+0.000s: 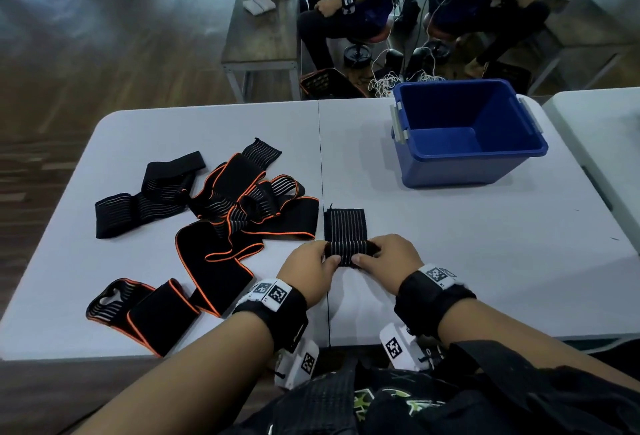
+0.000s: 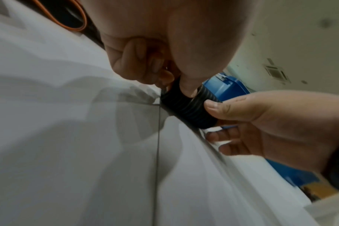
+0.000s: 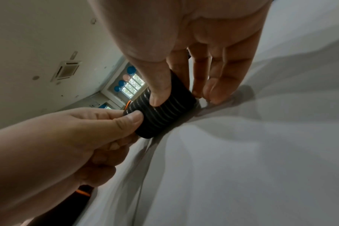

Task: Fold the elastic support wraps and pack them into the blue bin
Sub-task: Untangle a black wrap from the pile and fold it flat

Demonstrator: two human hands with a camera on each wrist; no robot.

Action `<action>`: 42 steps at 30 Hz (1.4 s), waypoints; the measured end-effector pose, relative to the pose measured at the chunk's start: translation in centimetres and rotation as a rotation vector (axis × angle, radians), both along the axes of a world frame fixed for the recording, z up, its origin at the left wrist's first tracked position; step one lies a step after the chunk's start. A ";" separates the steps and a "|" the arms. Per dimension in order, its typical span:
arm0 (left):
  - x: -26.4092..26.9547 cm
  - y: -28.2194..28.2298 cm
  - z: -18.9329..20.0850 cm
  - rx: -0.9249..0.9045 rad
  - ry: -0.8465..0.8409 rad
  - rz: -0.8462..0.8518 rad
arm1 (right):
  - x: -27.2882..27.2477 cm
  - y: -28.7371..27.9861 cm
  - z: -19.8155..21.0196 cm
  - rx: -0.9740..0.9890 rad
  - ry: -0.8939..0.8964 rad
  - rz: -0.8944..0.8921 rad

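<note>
Two hands work a black ribbed wrap [image 1: 345,231] at the near edge of the white desk [image 1: 450,244]: the left hand [image 1: 306,270] and the right hand [image 1: 388,261] each pinch an end of the rolled portion between thumb and fingers, while the unrolled tail lies flat beyond them. The step looks like rolling up the first wrap; finishing calls for turning the roll forward over the tail. To the left lies a tangle of orange-trimmed wraps [image 1: 221,213], unfolded. Farther right, the blue bin [image 1: 467,133] stands apparently empty.
</note>
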State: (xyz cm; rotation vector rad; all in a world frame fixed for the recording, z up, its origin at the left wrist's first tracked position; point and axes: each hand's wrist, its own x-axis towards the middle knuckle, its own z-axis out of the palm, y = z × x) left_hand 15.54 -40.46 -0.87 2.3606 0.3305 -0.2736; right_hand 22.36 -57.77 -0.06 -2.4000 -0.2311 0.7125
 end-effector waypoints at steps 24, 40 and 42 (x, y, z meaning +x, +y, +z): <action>1.4 1.0 0.0 -0.027 -0.015 0.191 | 1.8 2.1 0.8 0.357 0.054 -0.238; 2.2 1.3 0.0 -0.025 -0.052 -0.016 | 2.3 0.6 2.9 0.443 0.087 -0.050; 2.4 1.1 0.0 -0.027 -0.054 -0.046 | 2.3 0.3 3.0 0.453 0.099 -0.044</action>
